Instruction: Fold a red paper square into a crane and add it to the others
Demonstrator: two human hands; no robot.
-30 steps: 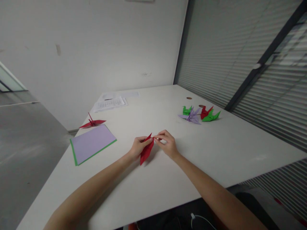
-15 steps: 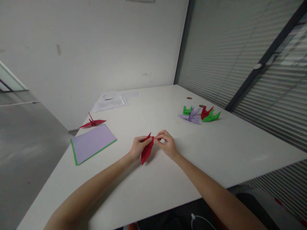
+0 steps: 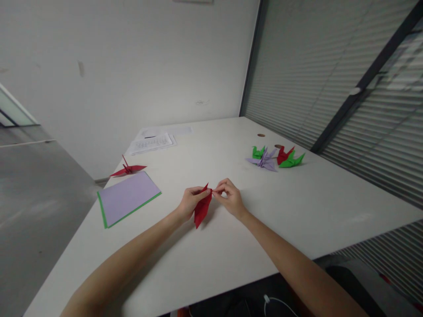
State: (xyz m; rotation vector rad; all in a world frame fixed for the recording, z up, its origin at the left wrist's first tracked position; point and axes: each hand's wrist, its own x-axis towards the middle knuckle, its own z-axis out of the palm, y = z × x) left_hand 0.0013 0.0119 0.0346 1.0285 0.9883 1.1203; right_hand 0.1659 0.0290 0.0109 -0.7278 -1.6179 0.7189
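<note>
A red folded paper crane (image 3: 202,211) is held just above the white table (image 3: 211,273), its pointed wings tilted up and down. My left hand (image 3: 191,202) is closed on its body, the thumb lying across the fold. On the right side, my right hand (image 3: 230,197) pinches a thin red tip of the same crane between thumb and forefinger. The fingers cover most of that tip. Left of my hands lies a stack of lilac and green paper sheets (image 3: 130,198). Another red paper crane (image 3: 128,169) sits just behind the stack.
Farther right stand a lilac crane (image 3: 264,161), a small green crane (image 3: 258,152), a red crane (image 3: 284,155) and a larger green crane (image 3: 292,160). Printed sheets (image 3: 153,142) with a dark pen lie at the back left. Blinds (image 3: 297,79) border the table's right side.
Almost nothing differs. Both hands keep their hold on the red crane, whose lower wing has shifted very slightly.
</note>
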